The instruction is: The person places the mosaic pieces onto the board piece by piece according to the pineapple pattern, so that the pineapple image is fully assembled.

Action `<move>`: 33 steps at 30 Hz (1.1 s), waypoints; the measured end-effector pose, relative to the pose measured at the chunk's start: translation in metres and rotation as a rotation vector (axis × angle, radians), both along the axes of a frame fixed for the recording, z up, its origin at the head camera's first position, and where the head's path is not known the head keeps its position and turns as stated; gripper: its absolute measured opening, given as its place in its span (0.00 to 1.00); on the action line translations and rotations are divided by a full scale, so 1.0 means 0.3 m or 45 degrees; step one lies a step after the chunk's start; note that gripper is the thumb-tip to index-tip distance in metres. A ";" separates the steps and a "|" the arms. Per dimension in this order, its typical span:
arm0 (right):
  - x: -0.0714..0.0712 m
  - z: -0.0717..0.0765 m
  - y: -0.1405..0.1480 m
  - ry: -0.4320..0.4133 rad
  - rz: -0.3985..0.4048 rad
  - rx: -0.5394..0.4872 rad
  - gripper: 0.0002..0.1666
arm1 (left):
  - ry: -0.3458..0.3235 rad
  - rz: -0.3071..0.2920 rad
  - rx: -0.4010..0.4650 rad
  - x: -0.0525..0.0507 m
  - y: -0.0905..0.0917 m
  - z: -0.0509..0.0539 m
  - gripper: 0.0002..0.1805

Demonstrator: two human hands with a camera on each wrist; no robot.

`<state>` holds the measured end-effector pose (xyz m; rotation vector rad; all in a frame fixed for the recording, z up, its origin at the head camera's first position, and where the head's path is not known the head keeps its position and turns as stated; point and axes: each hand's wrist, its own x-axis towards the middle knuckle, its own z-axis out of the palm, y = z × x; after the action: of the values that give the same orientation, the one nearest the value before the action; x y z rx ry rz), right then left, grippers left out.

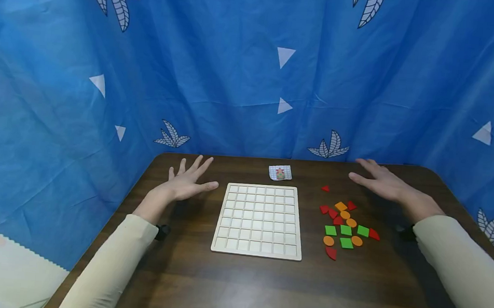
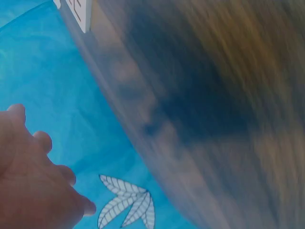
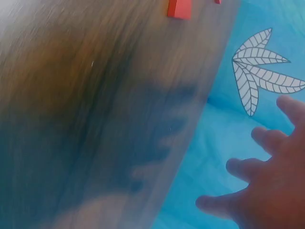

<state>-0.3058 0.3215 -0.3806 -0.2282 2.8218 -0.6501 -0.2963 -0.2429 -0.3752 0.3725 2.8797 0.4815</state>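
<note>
Over the far left corner of the desk [image 1: 219, 287], our left hand [image 1: 188, 183] hangs with its fingers spread and free of any load; toward the far right corner, our right hand [image 1: 384, 182] hovers likewise, fingers extended and grasping nothing. Between them, a pale gridded board [image 1: 258, 220] lies flat, its cells bare. Right of it, toward the desk's right edge, flat pieces lie scattered: green squares [image 1: 346, 230], orange discs [image 1: 351, 223], an orange four-sided piece [image 1: 340, 206] and red pieces [image 1: 330, 253]. We judge that such thin pieces handle best one at a time, pinched by their edges with the nearer right hand, while the left steadies the board's rim. Crowding could hinder a clean pinch: several pieces lie close together mid-cluster, and we cannot tell which of them touch. The board also stands between our left hand and the pieces. At the far edge, beyond the board, rests a small card [image 1: 280, 172], its colored figure too small for us to read in detail. Behind that edge hangs a blue curtain [image 1: 235, 76] printed with leaves and triangles; pale sleeves [image 1: 107, 264] cover our arms.
</note>
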 end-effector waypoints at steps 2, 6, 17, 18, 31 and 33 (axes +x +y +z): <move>0.000 -0.009 -0.009 -0.017 0.003 -0.042 0.59 | -0.014 -0.015 0.042 0.004 0.012 -0.015 0.54; -0.002 -0.027 -0.029 -0.080 -0.010 -0.087 0.57 | -0.049 -0.059 0.118 0.009 0.034 -0.046 0.55; -0.027 -0.090 -0.088 -0.066 -0.047 -0.159 0.60 | -0.281 -0.225 0.235 0.011 0.052 -0.124 0.68; -0.030 -0.096 -0.093 -0.062 -0.045 -0.165 0.59 | -0.307 -0.226 0.248 0.011 0.052 -0.131 0.69; -0.057 -0.143 -0.162 0.039 0.004 -0.156 0.40 | -0.337 -0.229 0.185 0.014 0.058 -0.171 0.58; -0.060 -0.145 -0.171 0.053 0.017 -0.144 0.38 | -0.328 -0.232 0.172 0.020 0.064 -0.174 0.54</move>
<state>-0.3237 0.2703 -0.4242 -0.2836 2.8232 -0.8124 -0.2903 -0.2238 -0.4273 0.5450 2.5446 0.6415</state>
